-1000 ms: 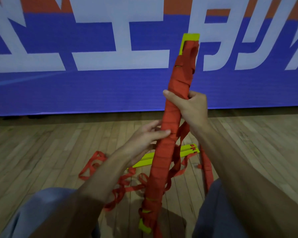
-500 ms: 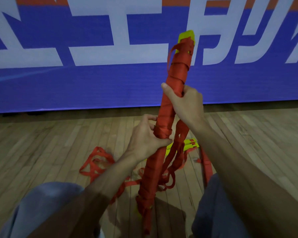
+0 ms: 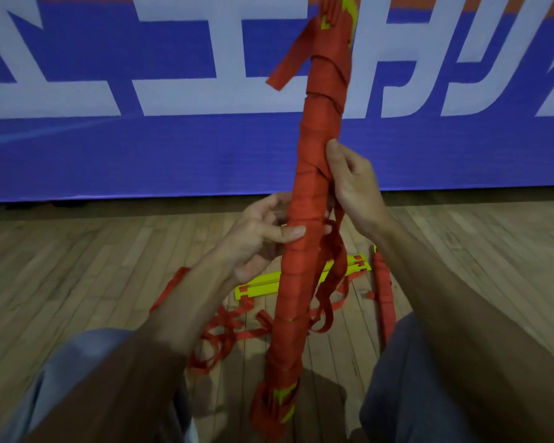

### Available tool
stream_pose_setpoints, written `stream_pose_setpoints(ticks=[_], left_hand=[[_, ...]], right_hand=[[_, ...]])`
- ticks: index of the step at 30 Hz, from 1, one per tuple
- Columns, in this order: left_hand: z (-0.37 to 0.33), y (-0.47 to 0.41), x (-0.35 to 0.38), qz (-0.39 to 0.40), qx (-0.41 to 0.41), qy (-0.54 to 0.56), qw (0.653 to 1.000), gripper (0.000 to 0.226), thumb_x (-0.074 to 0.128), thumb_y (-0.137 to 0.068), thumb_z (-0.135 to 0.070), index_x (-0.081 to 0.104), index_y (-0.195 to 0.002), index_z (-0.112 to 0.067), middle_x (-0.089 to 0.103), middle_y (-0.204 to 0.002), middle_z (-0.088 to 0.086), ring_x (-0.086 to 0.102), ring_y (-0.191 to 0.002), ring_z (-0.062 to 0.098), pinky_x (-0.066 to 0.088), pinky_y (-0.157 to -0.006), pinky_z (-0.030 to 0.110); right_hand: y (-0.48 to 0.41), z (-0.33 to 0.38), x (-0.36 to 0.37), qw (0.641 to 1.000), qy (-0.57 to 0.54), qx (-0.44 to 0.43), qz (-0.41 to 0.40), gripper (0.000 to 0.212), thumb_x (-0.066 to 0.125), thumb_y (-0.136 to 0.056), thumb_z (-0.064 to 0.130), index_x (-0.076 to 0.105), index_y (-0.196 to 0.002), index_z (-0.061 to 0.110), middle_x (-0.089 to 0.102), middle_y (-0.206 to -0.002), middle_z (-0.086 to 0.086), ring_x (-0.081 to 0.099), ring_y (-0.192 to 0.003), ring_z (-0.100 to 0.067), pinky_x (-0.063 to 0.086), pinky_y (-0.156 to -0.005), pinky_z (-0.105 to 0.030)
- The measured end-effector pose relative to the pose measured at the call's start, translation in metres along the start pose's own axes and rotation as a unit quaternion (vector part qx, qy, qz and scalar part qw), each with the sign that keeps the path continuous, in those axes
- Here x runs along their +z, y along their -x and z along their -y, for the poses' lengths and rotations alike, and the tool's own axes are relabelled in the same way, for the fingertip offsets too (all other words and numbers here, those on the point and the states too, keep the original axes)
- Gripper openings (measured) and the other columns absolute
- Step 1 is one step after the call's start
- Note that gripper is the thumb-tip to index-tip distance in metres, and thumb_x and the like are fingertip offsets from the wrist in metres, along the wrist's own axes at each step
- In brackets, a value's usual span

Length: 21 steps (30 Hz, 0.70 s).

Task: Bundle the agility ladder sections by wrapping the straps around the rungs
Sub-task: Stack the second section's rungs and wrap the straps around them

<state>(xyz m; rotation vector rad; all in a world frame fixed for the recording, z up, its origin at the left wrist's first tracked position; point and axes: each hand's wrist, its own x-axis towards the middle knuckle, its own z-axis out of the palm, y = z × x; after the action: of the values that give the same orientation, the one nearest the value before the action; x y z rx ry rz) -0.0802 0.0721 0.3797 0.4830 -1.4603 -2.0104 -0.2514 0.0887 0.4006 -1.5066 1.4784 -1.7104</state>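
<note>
A tall bundle of yellow rungs stands nearly upright before me, wound all over in red strap, with yellow showing at its top and foot. My left hand grips its middle, thumb across the front. Just above, my right hand pinches the red strap against the bundle's right side. A loose strap end sticks out near the top, and slack strap loops hang below my right hand.
On the wooden floor behind the bundle lie loose yellow rungs and tangled red straps. A second wrapped red bundle lies by my right knee. A blue banner wall closes off the back.
The bundle has risen and stands taller in view. My right hand moved from gripping the bundle's front to pinching the strap at its right side. My left hand stays wrapped round the middle.
</note>
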Motion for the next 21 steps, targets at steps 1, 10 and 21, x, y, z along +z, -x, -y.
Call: stream_pose_setpoints(ticks=[1,10,21], left_hand=[[0.000,0.001,-0.001,0.016,-0.006,0.017,1.000,0.059,0.062,-0.073,0.005,0.049,-0.130,0.002,0.065,-0.118,0.023,0.066,-0.105,0.037,0.056,-0.085,0.043],[0.005,-0.004,0.002,0.006,-0.060,-0.077,0.995,0.042,0.061,-0.090,-0.011,0.057,-0.131,-0.012,0.066,-0.115,0.012,0.066,-0.101,0.023,0.054,-0.089,0.040],[0.040,-0.010,0.014,-0.173,0.009,-0.378,0.910,0.073,0.089,-0.063,-0.039,0.053,-0.125,-0.029,0.057,-0.111,-0.008,0.059,-0.098,0.006,0.052,-0.082,0.024]], right_hand=[[0.000,0.003,0.001,0.999,-0.036,0.017,0.007,0.048,0.048,-0.097,0.047,0.064,-0.082,0.004,0.070,-0.076,-0.012,0.060,-0.064,-0.013,0.048,-0.056,-0.024],[-0.002,0.007,-0.002,0.975,-0.156,0.106,-0.117,0.029,0.078,-0.081,0.028,0.065,-0.061,0.011,0.061,-0.050,0.002,0.055,-0.041,-0.010,0.041,-0.041,-0.021],[-0.004,-0.012,0.011,0.964,-0.047,0.146,-0.217,0.041,0.086,-0.063,0.046,0.058,-0.055,0.017,0.064,-0.054,0.000,0.061,-0.050,-0.016,0.051,-0.052,-0.031]])
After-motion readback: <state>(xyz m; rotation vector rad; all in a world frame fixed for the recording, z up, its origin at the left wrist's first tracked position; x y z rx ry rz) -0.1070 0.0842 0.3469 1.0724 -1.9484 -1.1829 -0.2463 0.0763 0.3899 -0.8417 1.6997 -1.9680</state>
